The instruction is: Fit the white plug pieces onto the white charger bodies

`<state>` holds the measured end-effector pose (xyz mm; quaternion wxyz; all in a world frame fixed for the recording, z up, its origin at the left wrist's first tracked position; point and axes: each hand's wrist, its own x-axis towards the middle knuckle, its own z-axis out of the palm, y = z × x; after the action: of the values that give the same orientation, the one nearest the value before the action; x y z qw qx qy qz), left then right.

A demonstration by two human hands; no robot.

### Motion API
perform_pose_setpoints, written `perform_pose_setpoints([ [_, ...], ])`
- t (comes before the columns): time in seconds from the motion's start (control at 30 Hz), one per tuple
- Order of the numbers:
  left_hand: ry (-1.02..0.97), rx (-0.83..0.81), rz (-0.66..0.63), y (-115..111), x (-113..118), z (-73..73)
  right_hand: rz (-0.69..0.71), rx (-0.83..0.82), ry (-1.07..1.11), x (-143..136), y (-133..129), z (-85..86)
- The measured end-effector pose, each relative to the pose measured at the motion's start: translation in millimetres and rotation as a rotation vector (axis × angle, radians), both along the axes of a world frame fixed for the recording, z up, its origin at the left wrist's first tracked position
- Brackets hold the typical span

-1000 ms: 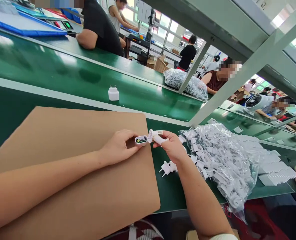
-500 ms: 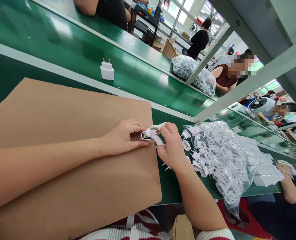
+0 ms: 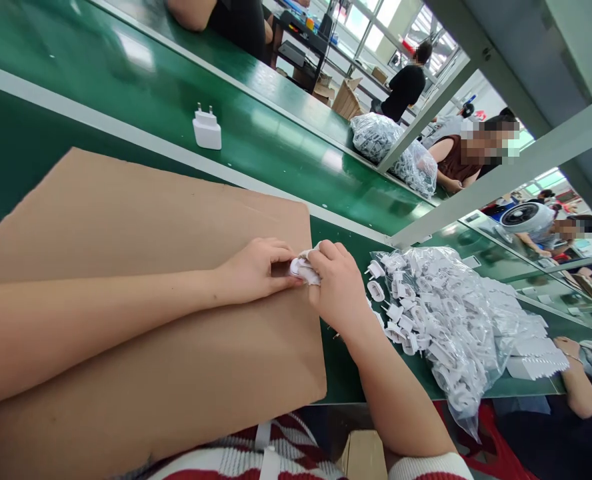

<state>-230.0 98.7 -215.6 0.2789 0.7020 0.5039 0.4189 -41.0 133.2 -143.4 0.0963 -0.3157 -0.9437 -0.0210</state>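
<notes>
Here, the green tabletop (image 3: 16, 140) carries a cardboard sheet (image 3: 236, 360) and, to its right, a bag of white plugs (image 3: 451, 313). By the sheet's right edge, the left hand (image 3: 253, 270) and right hand (image 3: 340, 287), fingers curled, pinch a white charger (image 3: 297, 268).

Small part (image 3: 300, 268) sits between left hand (image 3: 259, 270) and right hand (image 3: 337, 283), at the cardboard's right edge. Cardboard sheet (image 3: 151, 227) on the bench (image 3: 346, 380), under left hand and forearm. Right of right hand: loose plug pieces (image 3: 376, 291), then bag of plug pieces (image 3: 451, 313), then stacked housings (image 3: 536, 360). Ahead of left hand, past the rail (image 3: 126, 131): one charger (image 3: 207, 131). Farther off, ahead of right hand: second bag (image 3: 373, 135).
</notes>
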Motion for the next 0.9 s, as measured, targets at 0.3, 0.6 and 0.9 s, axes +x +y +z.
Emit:
perform_pose_setpoints([
  [0.3,-0.053,-0.065,0.036,-0.8,0.8,-1.1,-0.021,0.05,0.014,-0.5,-0.2,-4.3],
  [0.6,-0.026,-0.031,0.062,-4.9,7.4,5.2,-0.08,-0.056,0.102,-0.2,0.2,-11.3],
  [0.9,0.024,-0.145,0.322,59.3,-27.1,17.8,-0.361,-0.02,0.081,42.7,29.8,-0.1],
])
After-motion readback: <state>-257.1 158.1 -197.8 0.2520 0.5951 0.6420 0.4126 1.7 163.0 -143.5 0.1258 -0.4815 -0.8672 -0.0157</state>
